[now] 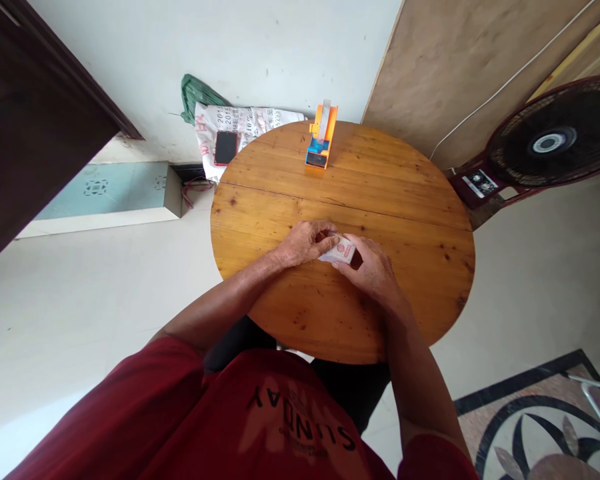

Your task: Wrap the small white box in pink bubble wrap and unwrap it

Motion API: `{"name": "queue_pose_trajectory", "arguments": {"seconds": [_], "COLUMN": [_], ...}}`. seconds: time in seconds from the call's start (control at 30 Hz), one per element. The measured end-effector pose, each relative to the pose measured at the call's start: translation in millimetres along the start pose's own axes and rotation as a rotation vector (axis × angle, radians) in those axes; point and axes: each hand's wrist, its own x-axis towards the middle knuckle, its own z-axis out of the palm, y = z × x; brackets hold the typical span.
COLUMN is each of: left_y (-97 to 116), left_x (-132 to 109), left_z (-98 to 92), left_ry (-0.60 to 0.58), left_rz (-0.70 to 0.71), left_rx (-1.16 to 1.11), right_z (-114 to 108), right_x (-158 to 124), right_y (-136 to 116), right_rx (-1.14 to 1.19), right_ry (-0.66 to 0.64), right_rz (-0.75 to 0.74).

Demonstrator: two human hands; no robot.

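Note:
Over the middle of the round wooden table [300, 293], both hands close around a small pale pack with red print [341, 249]. The fingers of my left hand [305, 244] grip its left end, with the thumb lying across its top. My right hand [373, 265] has its thumb and fingers at the right end. Both hands cover parts of the pack, so its full shape is hidden. At the far side of the table stands an orange and blue tape dispenser [322, 137], apart from the hands.
Beyond the table's far left edge, a phone [226, 147] rests on a white printed sack [260, 121], with a green bag [200, 93] behind. A pale blue box [110, 190] lies on the floor at left. A dark fan [550, 140] stands at right near the table.

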Motion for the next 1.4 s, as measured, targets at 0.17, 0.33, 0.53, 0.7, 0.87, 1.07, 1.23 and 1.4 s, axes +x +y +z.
{"name": "queue_pose_trajectory", "arguments": {"seconds": [0.17, 0.33, 0.53, 0.7, 0.87, 1.07, 1.23, 1.4], "left_y": [-0.2, 0.7, 0.3, -1.0, -3.5, -4.2, -2.2, -1.5], "left_x": [-0.6, -0.8, -0.8, -0.9, -0.6, -0.6, -1.0, -0.9], "left_z": [0.6, 0.3, 0.5, 0.7, 1.5, 1.5, 0.9, 0.9], "left_ry": [0.013, 0.007, 0.015, 0.007, 0.008, 0.012, 0.016, 0.019], "left_rz": [-0.003, -0.001, 0.002, -0.006, 0.003, 0.011, 0.008, -0.013], "left_rx": [0.003, -0.004, 0.010, -0.012, -0.034, -0.044, -0.042, -0.022], "right_z": [-0.2, -0.1, 0.4, 3.5, 3.6, 1.3, -0.4, -0.8], "right_x": [0.3, 0.4, 0.7, -0.2, 0.2, 0.7, -0.2, -1.1], "right_y": [0.2, 0.7, 1.0, 4.7, 6.4, 4.6, 2.7, 1.9], "right_rx": [0.000, 0.003, -0.001, 0.005, 0.016, 0.033, 0.043, 0.066], "right_ry": [-0.007, -0.009, -0.002, 0.001, -0.002, -0.002, 0.000, 0.022], "right_rz": [-0.004, 0.004, -0.010, 0.029, 0.030, 0.017, 0.017, 0.020]}}
